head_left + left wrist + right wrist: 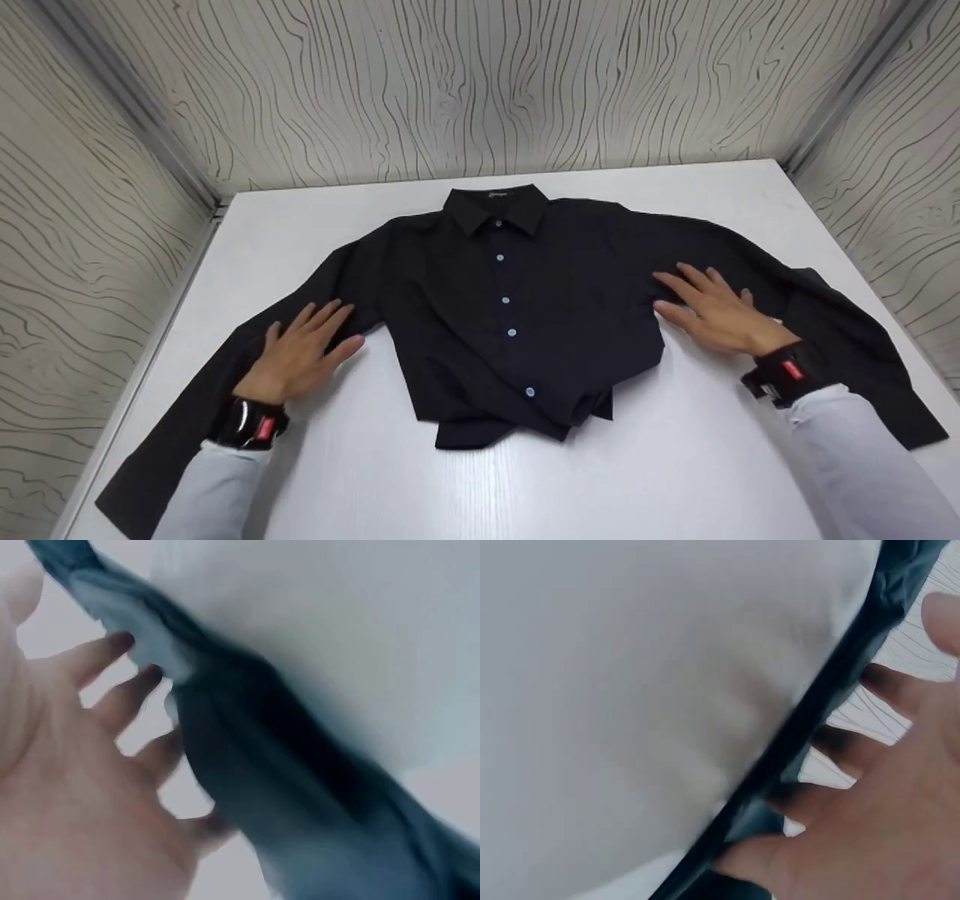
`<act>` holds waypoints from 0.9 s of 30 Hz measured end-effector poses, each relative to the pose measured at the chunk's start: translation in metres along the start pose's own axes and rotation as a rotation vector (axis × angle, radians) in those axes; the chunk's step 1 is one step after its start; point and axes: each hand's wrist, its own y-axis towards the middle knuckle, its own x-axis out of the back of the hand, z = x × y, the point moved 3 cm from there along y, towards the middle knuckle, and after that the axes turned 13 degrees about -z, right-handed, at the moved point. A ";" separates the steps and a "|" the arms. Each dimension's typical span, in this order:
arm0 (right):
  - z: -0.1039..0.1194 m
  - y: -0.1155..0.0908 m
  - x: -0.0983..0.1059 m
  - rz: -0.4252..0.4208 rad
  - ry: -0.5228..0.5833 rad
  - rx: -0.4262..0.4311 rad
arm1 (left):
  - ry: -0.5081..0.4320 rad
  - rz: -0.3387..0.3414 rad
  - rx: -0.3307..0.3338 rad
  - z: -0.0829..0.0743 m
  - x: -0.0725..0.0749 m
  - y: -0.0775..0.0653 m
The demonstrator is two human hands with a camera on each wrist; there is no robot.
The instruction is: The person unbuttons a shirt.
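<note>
A black long-sleeved button-up shirt (457, 300) lies spread on the white table, collar at the far side, light buttons down its front. Its lower part is bunched, with the hem folded unevenly. My left hand (296, 360) rests with fingers spread over the left-side sleeve (202, 390), near the underarm. In the left wrist view, the fingertips of that hand (90, 757) reach the dark cloth (247, 742). Across the shirt, my right hand (712, 311) lies with spread fingers on the right-side sleeve (847, 337); the right wrist view has its fingertips along a dark cloth edge (780, 742).
The white table (562, 487) is bounded by patterned panels (480, 90) at the back and both sides, with grey metal posts (142, 105) in the corners. The left cuff (135, 491) lies by the table's left edge, the right cuff (922, 427) near the right edge.
</note>
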 end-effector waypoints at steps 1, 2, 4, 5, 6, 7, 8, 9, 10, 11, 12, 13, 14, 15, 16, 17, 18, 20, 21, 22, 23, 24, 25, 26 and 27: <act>0.002 0.005 -0.003 0.025 -0.013 -0.008 | 0.002 0.034 0.025 -0.001 -0.004 0.008; 0.004 0.009 -0.005 0.041 -0.027 -0.006 | 0.003 0.065 0.049 0.000 -0.006 0.015; 0.006 0.017 -0.007 0.073 -0.037 -0.009 | 0.009 0.106 0.084 0.001 -0.009 0.029; 0.006 0.022 -0.008 0.085 -0.041 -0.011 | 0.011 0.117 0.097 0.003 -0.009 0.036; 0.006 0.026 -0.009 0.093 -0.045 -0.015 | 0.013 0.129 0.112 0.004 -0.010 0.042; 0.006 0.031 -0.010 0.097 -0.046 -0.019 | 0.016 0.141 0.125 0.006 -0.010 0.048; 0.005 0.035 -0.010 0.101 -0.047 -0.023 | 0.017 0.151 0.137 0.008 -0.010 0.054; 0.004 0.040 -0.010 0.102 -0.047 -0.030 | 0.015 0.159 0.149 0.011 -0.010 0.060; 0.003 0.044 -0.011 0.101 -0.048 -0.036 | 0.011 0.164 0.160 0.012 -0.010 0.065; 0.002 0.047 -0.011 0.099 -0.047 -0.043 | 0.006 0.166 0.172 0.014 -0.011 0.069; 0.002 0.050 -0.011 0.092 -0.045 -0.048 | 0.004 0.162 0.182 0.015 -0.012 0.072; 0.002 0.053 -0.011 0.081 -0.041 -0.054 | -0.003 0.142 0.190 0.015 -0.013 0.075; 0.002 0.055 -0.011 0.065 -0.035 -0.060 | -0.009 0.102 0.192 0.014 -0.014 0.077; 0.002 0.056 -0.011 0.044 -0.027 -0.065 | -0.016 0.042 0.187 0.012 -0.015 0.079; 0.003 0.056 -0.010 0.016 -0.015 -0.066 | -0.024 -0.037 0.179 0.008 -0.015 0.079; 0.003 0.055 -0.009 -0.026 0.001 -0.064 | -0.034 -0.128 0.168 0.004 -0.015 0.079; 0.005 0.053 -0.007 -0.080 0.022 -0.055 | -0.047 -0.230 0.154 -0.002 -0.015 0.078; 0.010 0.047 -0.004 -0.205 0.056 -0.021 | -0.087 -0.417 0.142 -0.016 -0.012 0.072; 0.013 0.043 -0.003 -0.274 0.069 0.001 | -0.115 -0.478 0.147 -0.023 -0.010 0.069; 0.016 0.039 -0.002 -0.346 0.079 0.019 | -0.150 -0.508 0.159 -0.030 -0.009 0.065; 0.020 0.034 -0.001 -0.409 0.088 0.021 | -0.189 -0.502 0.180 -0.037 -0.008 0.062; 0.024 0.030 0.000 -0.450 0.096 0.010 | -0.243 -0.468 0.206 -0.043 -0.008 0.058; 0.027 0.025 0.000 -0.467 0.108 -0.018 | -0.294 -0.417 0.236 -0.048 -0.008 0.055; 0.029 0.020 -0.001 -0.457 0.141 -0.061 | -0.338 -0.359 0.263 -0.053 -0.010 0.053; 0.031 0.016 -0.003 -0.426 0.199 -0.116 | -0.380 -0.296 0.293 -0.056 -0.012 0.051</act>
